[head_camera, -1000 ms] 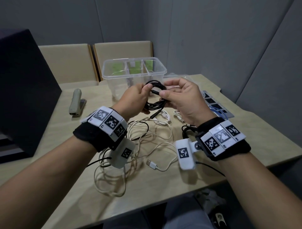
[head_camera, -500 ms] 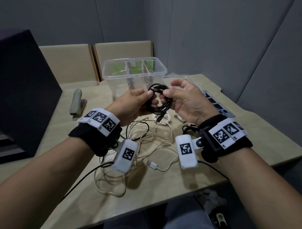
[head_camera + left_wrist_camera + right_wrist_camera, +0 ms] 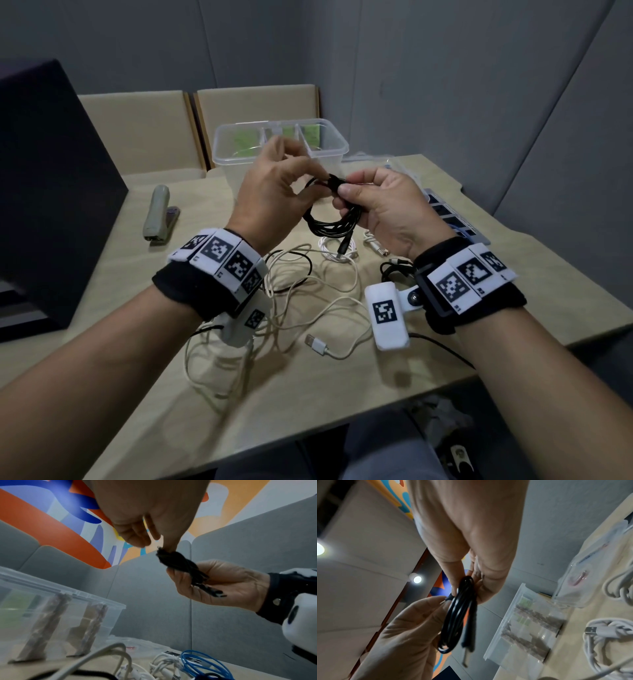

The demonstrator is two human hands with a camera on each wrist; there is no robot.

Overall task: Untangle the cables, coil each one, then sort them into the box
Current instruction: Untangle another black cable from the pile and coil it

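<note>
Pale wooden table (image 3: 164, 359); glossy black cable coil (image 3: 334, 224) between hands.

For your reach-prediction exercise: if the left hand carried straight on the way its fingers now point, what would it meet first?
Probably the clear box: the left hand, pinching the black cable coil, points toward it. Depth is unclear.
</note>
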